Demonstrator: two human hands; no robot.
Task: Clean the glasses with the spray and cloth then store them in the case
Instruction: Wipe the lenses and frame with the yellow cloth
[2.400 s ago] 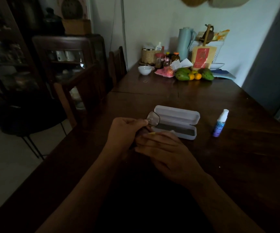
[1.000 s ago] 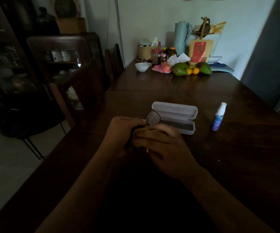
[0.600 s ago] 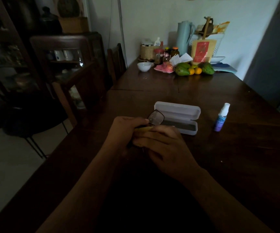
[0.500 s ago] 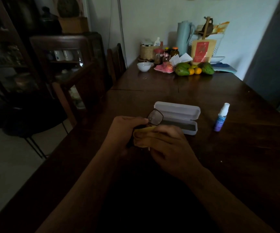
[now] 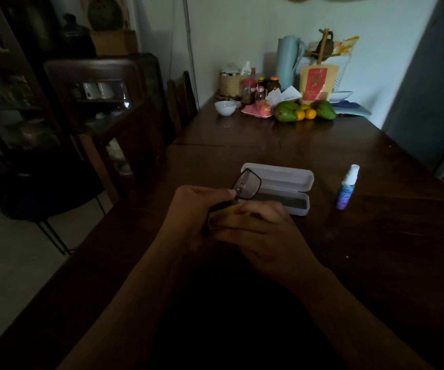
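Note:
My left hand (image 5: 196, 206) grips the dark-framed glasses (image 5: 247, 184); one lens sticks up past my fingers, in front of the case. My right hand (image 5: 260, 236) presses a yellow cloth (image 5: 222, 213) against the hidden part of the glasses, and most of the cloth is covered by my fingers. The white glasses case (image 5: 279, 180) lies open on the dark wooden table (image 5: 375, 236) just beyond my hands, its dark lining showing. A small spray bottle (image 5: 347, 186) with a white cap and blue-purple label stands upright to the right of the case.
At the table's far end stand a white bowl (image 5: 225, 107), jars, a woven basket, a pale blue jug (image 5: 287, 62), a red packet, and green and orange fruit (image 5: 304, 113). A wooden chair (image 5: 124, 145) and a dark cabinet are on the left.
My right hand has shifted slightly over the glasses with the cloth, rubbing back and forth. My left hand keeps its hold, and the visible lens has tilted a little. Case and spray have not moved.

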